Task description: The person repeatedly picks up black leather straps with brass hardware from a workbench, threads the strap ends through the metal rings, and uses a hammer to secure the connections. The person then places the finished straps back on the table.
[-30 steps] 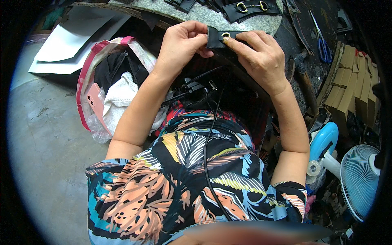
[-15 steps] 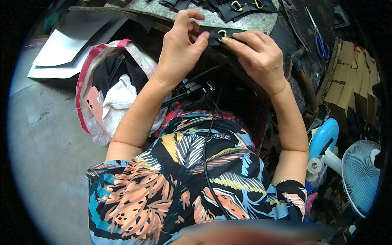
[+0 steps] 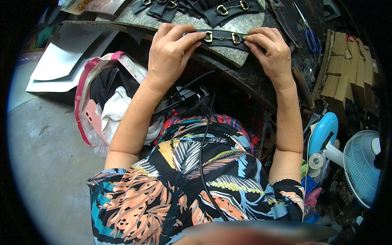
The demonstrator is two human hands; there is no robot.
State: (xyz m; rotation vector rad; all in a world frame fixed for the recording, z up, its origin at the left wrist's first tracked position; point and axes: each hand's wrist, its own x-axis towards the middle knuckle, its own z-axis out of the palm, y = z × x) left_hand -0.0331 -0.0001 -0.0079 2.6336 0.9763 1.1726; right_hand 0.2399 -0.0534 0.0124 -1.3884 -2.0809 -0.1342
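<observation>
A black leather strap with a gold-coloured horsebit ornament on its face is stretched level between my two hands, over the near edge of a grey speckled slab. My left hand pinches its left end by the ornament's ring, thumb and forefinger pressed together. At the other end, the fingers of my right hand are closed on the strap beside the second ring. Another black strap with a similar ornament lies just beyond on the slab, and several more black straps lie to its left.
Blue-handled scissors lie on the dark table to the right. Folded cardboard and a fan stand farther right. At left are white sheets and a pink-edged bag holding a white towel and a pink phone.
My hands have moved apart, the left one now gripping the strap's left end where its fingers were loose before. The strap's ornament now faces up in full view.
</observation>
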